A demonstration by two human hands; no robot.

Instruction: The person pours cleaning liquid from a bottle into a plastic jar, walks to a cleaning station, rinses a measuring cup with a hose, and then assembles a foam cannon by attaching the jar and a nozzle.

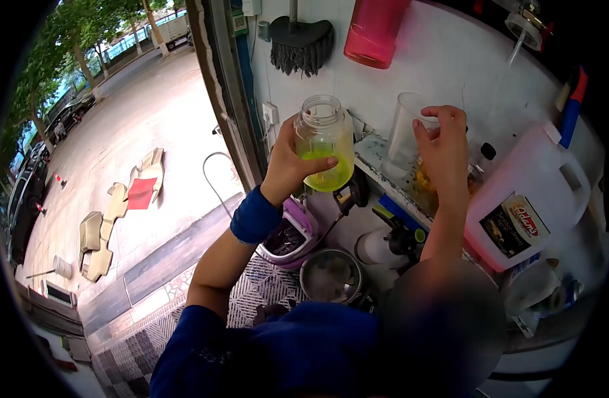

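My left hand is wrapped round a clear wide-mouthed jar, thumb across its front. Bright yellow-green liquid fills its lower part, and the mouth has no lid. On the narrow ledge to the right stands a tall clear plastic cup. At the cup's rim is my right hand, with thumb and forefinger curled close together on it; the exact contact is hard to make out. Behind my right wrist, small bottles with amber liquid are partly hidden.
A large jug of pink liquid stands at right. Below are a spray bottle, a metal bowl and a purple-rimmed container. A brush hangs on the wall. Beige panels lie outside the doorway.
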